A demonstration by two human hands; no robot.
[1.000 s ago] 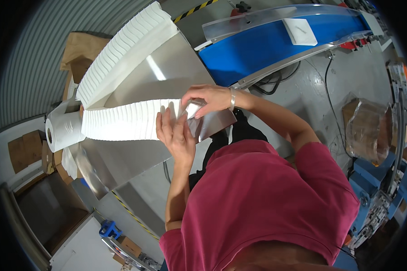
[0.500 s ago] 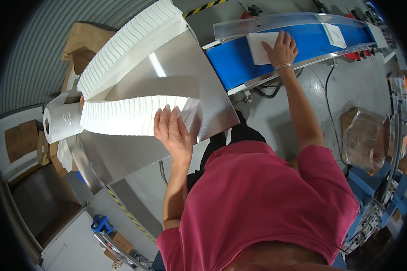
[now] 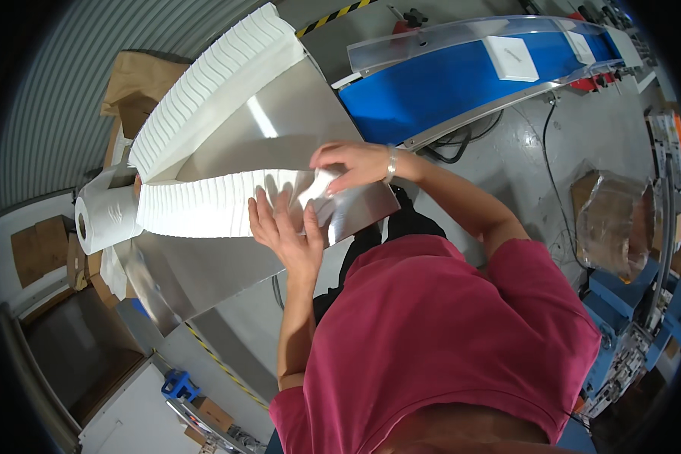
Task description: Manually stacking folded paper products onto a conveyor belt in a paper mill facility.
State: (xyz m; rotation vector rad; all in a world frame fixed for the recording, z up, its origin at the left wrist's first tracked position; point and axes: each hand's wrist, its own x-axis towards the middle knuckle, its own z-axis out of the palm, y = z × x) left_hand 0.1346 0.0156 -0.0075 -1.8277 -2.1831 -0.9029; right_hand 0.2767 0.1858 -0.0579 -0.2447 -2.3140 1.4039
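Observation:
A long row of white folded paper napkins (image 3: pixel 204 204) stands on edge across the metal table. My left hand (image 3: pixel 287 234) lies against its near side at the right end, fingers spread. At that same end my right hand (image 3: pixel 356 164) reaches in, thumb and fingers closing on the end white napkin stack (image 3: pixel 321 188); its exact shape is partly hidden by the fingers. Farther off, a flat white napkin stack (image 3: pixel 513 59) lies on the blue conveyor belt (image 3: pixel 416 98), with another white napkin stack (image 3: pixel 579 47) beyond it.
A second napkin row (image 3: pixel 212 91) runs along the far edge of the metal table (image 3: pixel 204 276). At the left is a white paper roll (image 3: pixel 106 216), near brown cardboard (image 3: pixel 144 83). A clear guard (image 3: pixel 416 47) borders the belt. Bagged cardboard (image 3: pixel 617 227) stands on the right.
My right hand has left the flat stack on the belt and come back to the row's end. That stack has moved right along the belt. My left hand stays at the row.

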